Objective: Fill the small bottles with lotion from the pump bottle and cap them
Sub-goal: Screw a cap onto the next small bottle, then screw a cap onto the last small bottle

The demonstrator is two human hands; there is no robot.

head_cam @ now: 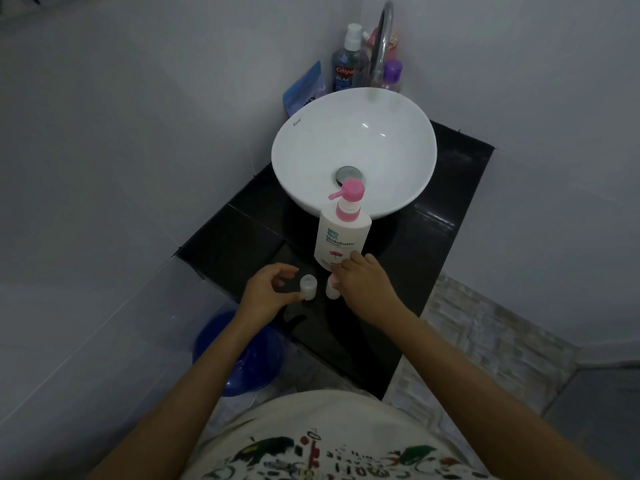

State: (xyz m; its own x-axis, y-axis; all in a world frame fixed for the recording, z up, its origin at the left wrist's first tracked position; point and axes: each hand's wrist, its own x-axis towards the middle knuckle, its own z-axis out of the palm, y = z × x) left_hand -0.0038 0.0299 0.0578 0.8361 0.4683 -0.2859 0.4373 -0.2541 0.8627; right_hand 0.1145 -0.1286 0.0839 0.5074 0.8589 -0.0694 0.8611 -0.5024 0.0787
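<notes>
A white pump bottle [342, 237] with a pink pump head stands on the black counter [239, 237] in front of the basin. Two small white bottles stand near the counter's front edge. The left small bottle [308, 287] is upright with a cap on top; my left hand [266, 292] curls beside it, thumb touching its base, fingers apart. My right hand [363, 282] covers the top of the right small bottle [331, 292] and grips it; its fingertips also touch the pump bottle's lower front.
A white round basin [353, 150] with a drain sits behind the pump bottle. Past it are a chrome tap [381, 39], a mouthwash bottle [343, 71], a purple-capped bottle [393, 72] and a blue pouch [303, 86]. A blue bucket [239, 355] stands below the counter's left.
</notes>
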